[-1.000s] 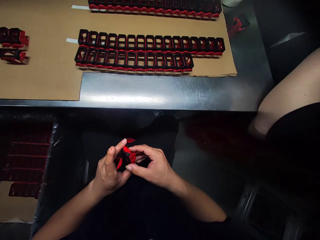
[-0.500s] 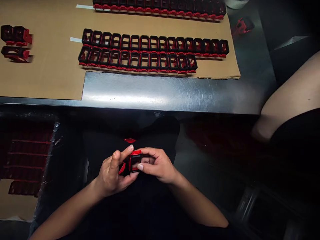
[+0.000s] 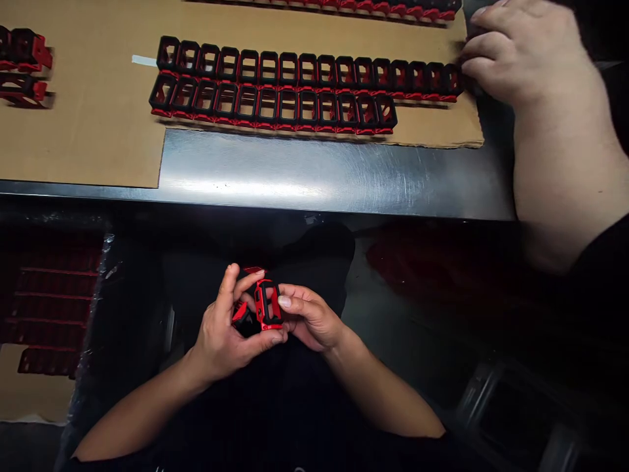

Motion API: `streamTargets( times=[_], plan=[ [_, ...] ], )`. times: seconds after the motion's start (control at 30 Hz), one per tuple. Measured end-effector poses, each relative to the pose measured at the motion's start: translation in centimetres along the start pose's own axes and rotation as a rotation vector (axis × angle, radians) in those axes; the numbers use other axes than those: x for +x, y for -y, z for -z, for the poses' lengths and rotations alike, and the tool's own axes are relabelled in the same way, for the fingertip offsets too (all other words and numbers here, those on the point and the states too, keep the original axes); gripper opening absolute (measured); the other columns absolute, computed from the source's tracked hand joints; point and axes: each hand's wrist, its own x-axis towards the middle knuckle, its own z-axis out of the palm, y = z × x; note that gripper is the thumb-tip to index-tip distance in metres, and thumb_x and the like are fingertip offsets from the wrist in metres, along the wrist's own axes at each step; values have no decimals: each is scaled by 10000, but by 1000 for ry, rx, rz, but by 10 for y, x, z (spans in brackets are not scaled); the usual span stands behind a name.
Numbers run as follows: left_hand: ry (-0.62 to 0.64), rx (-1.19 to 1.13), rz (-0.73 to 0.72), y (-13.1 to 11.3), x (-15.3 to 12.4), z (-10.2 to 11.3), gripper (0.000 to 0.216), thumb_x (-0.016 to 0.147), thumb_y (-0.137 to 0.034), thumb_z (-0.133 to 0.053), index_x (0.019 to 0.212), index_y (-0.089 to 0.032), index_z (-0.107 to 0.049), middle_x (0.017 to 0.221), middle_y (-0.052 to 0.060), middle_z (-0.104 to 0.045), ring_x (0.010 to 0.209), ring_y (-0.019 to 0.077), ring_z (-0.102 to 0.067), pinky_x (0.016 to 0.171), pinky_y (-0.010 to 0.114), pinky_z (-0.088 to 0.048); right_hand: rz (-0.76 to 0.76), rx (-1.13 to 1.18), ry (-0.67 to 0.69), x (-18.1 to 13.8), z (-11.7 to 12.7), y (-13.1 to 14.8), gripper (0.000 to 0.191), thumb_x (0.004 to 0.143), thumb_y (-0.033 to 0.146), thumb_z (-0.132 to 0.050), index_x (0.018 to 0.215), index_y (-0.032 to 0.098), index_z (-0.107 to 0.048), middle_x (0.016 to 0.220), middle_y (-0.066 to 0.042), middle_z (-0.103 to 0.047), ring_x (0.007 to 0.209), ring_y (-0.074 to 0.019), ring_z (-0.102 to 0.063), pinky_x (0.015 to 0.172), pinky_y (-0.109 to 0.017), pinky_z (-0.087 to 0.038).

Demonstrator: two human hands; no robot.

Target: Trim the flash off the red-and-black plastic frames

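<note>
The person's left hand (image 3: 221, 334) and right hand (image 3: 309, 318) curl their fingers closed around a red-and-black plastic frame (image 3: 268, 305), gripping it upright between them over the lap, another red part (image 3: 240, 313) tucked against the left fingers.

Black sleeves (image 3: 422, 455) — bare forearms (image 3: 378, 393), long, neatly shaped fingernails (image 3: 284, 301)

This place is seeming to be a small factory workshop, although the dim view makes it hard to be sure. A steel workbench (image 3: 314, 174) is carrying a cardboard sheet (image 3: 83, 137), long rows of black-and-red plastic frames (image 3: 275, 88) are standing there, and a co-worker's hand (image 3: 521, 49) is working beside them.
</note>
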Motion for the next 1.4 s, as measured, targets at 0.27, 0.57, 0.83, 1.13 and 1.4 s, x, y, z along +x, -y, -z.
streamTargets(
  times=[0.27,0.57,0.83,1.13,1.4],
  plan=[
    [144,26,64,9,-4,-1,943,798,-301,-778,1575,-270,-244,1348,139,-625,964,212,-729,848,384,-641,63,-150,-84,5,-11,5,351,753,426,-853,915,154,-701,586,49,-636,423,-40,-524,405,-130,-398],
    [39,-273,26,27,-15,7,813,779,-394,-816,1480,-301,-414,1397,119,-609,1298,241,-603,1040,371,-554,275,-621,-268,-13,-17,20,286,827,396,-755,1011,178,-769,766,-24,-747,640,-112,-661,588,-211,-505],
    [-65,-180,-265,35,-22,-2,911,735,-235,-866,1509,-226,-386,1391,157,-613,1294,225,-608,1049,366,-547,194,-873,-250,-15,-41,22,188,779,222,-704,918,169,-820,723,-26,-768,591,-123,-663,532,-201,-472],
    [-143,79,-466,28,-14,-1,874,772,-172,-812,1519,-243,-364,1289,167,-695,964,236,-764,689,332,-655,232,-983,-229,-20,-32,22,141,813,292,-730,874,215,-831,722,-9,-781,611,-142,-686,538,-215,-462],
    [-136,130,-473,29,-14,3,875,785,-205,-804,1527,-266,-344,1289,145,-703,900,231,-779,648,323,-659,212,-991,-238,-18,-38,22,152,802,307,-737,848,201,-837,721,-16,-783,613,-152,-676,527,-227,-436]
  ],
)
